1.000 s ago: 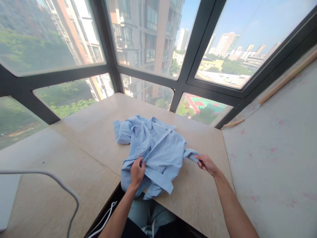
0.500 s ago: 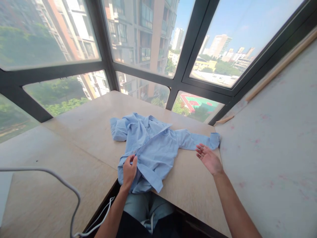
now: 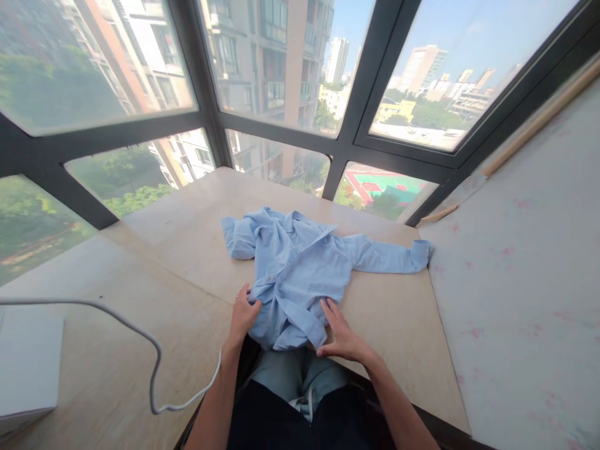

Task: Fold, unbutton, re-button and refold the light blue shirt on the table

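Observation:
A light blue shirt (image 3: 300, 269) lies crumpled on the wooden table (image 3: 187, 237), one sleeve stretched out to the right toward the wall. My left hand (image 3: 244, 315) grips the shirt's lower left edge at the table's front edge, fingers curled on the cloth. My right hand (image 3: 341, 334) lies with fingers stretched out, touching the shirt's lower right hem.
A white cable (image 3: 140, 337) curves across the table at the left beside a white box (image 3: 28, 369). Dark-framed windows (image 3: 347, 112) close off the far side. A pale wall (image 3: 525, 262) stands at the right. My lap shows below the table's edge.
My right hand let go of the sleeve, which now lies stretched to the right, and moved left to the shirt's hem. My left hand stayed on the shirt's left edge.

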A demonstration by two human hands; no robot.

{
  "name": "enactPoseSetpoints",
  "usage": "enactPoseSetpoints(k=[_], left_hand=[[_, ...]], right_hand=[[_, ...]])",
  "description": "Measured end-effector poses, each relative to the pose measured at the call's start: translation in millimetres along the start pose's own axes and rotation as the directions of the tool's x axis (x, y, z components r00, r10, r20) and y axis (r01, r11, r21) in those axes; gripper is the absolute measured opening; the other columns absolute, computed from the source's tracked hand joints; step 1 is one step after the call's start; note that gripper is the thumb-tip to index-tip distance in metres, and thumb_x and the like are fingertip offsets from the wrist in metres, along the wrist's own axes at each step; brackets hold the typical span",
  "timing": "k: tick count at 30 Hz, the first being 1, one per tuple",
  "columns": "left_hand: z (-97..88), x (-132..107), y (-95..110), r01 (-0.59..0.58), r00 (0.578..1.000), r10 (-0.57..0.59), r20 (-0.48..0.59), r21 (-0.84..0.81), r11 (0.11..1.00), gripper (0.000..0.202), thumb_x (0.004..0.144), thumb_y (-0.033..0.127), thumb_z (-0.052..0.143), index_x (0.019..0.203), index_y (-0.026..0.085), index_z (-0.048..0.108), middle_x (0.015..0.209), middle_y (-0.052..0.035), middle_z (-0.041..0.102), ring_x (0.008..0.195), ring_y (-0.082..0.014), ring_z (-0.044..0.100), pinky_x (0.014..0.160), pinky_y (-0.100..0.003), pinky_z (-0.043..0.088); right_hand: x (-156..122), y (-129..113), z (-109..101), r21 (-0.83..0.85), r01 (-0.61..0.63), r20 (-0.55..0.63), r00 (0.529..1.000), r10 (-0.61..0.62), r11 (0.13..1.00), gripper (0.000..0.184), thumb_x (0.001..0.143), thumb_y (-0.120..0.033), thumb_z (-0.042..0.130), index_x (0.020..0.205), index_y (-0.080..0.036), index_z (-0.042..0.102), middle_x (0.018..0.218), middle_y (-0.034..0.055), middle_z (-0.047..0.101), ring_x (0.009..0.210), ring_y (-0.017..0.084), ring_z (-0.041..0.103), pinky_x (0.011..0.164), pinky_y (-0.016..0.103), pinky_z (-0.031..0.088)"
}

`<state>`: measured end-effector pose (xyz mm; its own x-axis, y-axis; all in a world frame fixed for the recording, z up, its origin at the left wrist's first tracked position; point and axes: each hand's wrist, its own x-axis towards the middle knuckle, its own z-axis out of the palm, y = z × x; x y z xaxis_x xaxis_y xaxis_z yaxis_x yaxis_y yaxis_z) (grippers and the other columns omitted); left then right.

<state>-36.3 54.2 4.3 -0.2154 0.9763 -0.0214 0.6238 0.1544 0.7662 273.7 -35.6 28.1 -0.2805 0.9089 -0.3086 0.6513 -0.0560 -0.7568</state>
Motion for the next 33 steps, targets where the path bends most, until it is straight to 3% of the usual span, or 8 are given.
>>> enactPoseSetpoints(k=[5, 9, 12, 17, 20, 27, 30, 33], left_hand=[[-4.4, 11.0, 13.2, 0.115, 0.982, -0.094, 0.162, -0.129, 0.985, 0.039, 0.068, 0.026, 0.064, 0.105, 0.013, 0.064, 0.095, -0.0095, 0.072, 0.088, -0.0231, 0.068, 0.078, -0.031, 0.052], [-18.2, 13.3, 22.8, 0.139, 0.947, -0.089, 0.309, -0.145, 0.980, 0.026, 0.061, 0.036, 0.070, 0.077, 0.016, 0.066, 0.074, -0.0033, 0.069, 0.076, -0.0229, 0.065, 0.067, -0.029, 0.047], [-34.5, 16.0, 31.2, 0.237, 0.953, -0.155, 0.261, -0.322, 0.916, 0.038, 0.057, 0.048, 0.073, 0.075, 0.014, 0.068, 0.067, -0.0014, 0.065, 0.068, -0.0202, 0.061, 0.061, -0.028, 0.044], [-61.7, 29.5, 41.6, 0.242, 0.873, -0.476, -0.106, -0.753, 0.611, 0.042, 0.056, 0.049, 0.069, 0.076, 0.014, 0.062, 0.060, 0.0043, 0.055, 0.055, -0.0121, 0.050, 0.054, -0.025, 0.040], [-73.2, 33.5, 42.6, 0.146, 0.824, -0.511, -0.246, -0.779, 0.610, 0.038, 0.056, 0.046, 0.069, 0.075, 0.016, 0.055, 0.060, 0.0071, 0.050, 0.054, -0.0094, 0.046, 0.054, -0.024, 0.039], [-83.7, -5.8, 47.1, 0.204, 0.957, -0.289, 0.005, -0.718, 0.665, 0.049, 0.050, 0.031, 0.075, 0.094, 0.015, 0.061, 0.076, -0.0007, 0.067, 0.069, -0.0157, 0.062, 0.062, -0.025, 0.048], [-91.1, -11.8, 45.9, 0.195, 0.972, -0.232, 0.034, -0.670, 0.716, 0.049, 0.051, 0.029, 0.076, 0.096, 0.013, 0.065, 0.084, -0.0052, 0.070, 0.077, -0.0188, 0.065, 0.068, -0.028, 0.051], [-102.8, 3.6, 33.0, 0.121, 0.899, -0.382, -0.213, -0.718, 0.685, 0.047, 0.055, 0.027, 0.073, 0.100, 0.015, 0.061, 0.086, -0.0025, 0.066, 0.078, -0.0174, 0.063, 0.074, -0.031, 0.053]], right_hand=[[3.6, -13.7, 5.7, -0.013, 0.075, -0.137, 0.988, -0.076, 0.997, 0.100, 0.055, -0.036, 0.085, 0.146, -0.023, 0.045, 0.161, 0.0151, 0.021, 0.148, 0.037, 0.019, 0.119, 0.051, 0.019], [3.2, -16.9, 6.1, 0.157, 0.148, -0.436, 0.897, -0.066, 0.976, 0.019, 0.076, -0.029, 0.063, 0.091, -0.025, 0.073, 0.103, 0.0055, 0.072, 0.104, 0.030, 0.063, 0.099, 0.047, 0.047], [-1.5, -15.6, -19.2, 0.248, 0.107, -0.539, 0.841, 0.046, 0.963, 0.017, 0.081, -0.031, 0.053, 0.084, -0.025, 0.069, 0.072, 0.0004, 0.067, 0.066, 0.022, 0.063, 0.064, 0.037, 0.056], [-21.8, -22.9, -97.5, 0.681, 0.429, -0.733, 0.403, 0.548, 0.594, 0.026, 0.064, -0.038, 0.071, 0.070, -0.023, 0.051, 0.044, -0.0105, 0.045, 0.033, 0.009, 0.040, 0.030, 0.021, 0.033], [-42.1, -33.9, -117.9, 0.594, 0.551, -0.776, 0.202, 0.597, 0.586, 0.035, 0.058, -0.038, 0.078, 0.073, -0.021, 0.052, 0.046, -0.0102, 0.051, 0.032, 0.008, 0.044, 0.030, 0.020, 0.036], [-77.1, -31.6, -46.2, 0.736, 0.313, -0.661, 0.525, 0.536, 0.600, 0.045, 0.060, -0.046, 0.087, 0.080, -0.017, 0.059, 0.053, -0.0068, 0.058, 0.037, 0.009, 0.053, 0.034, 0.018, 0.042], [-85.6, -7.4, -50.7, 0.786, 0.398, -0.617, 0.471, 0.630, 0.472, 0.040, 0.057, -0.034, 0.088, 0.074, -0.018, 0.055, 0.052, -0.0081, 0.056, 0.038, 0.007, 0.050, 0.034, 0.017, 0.040], [-98.3, 26.3, -91.9, 0.780, 0.523, -0.582, 0.407, 0.705, 0.342, 0.037, 0.064, -0.020, 0.079, 0.065, -0.020, 0.042, 0.047, -0.0116, 0.045, 0.036, 0.004, 0.045, 0.035, 0.015, 0.037]])
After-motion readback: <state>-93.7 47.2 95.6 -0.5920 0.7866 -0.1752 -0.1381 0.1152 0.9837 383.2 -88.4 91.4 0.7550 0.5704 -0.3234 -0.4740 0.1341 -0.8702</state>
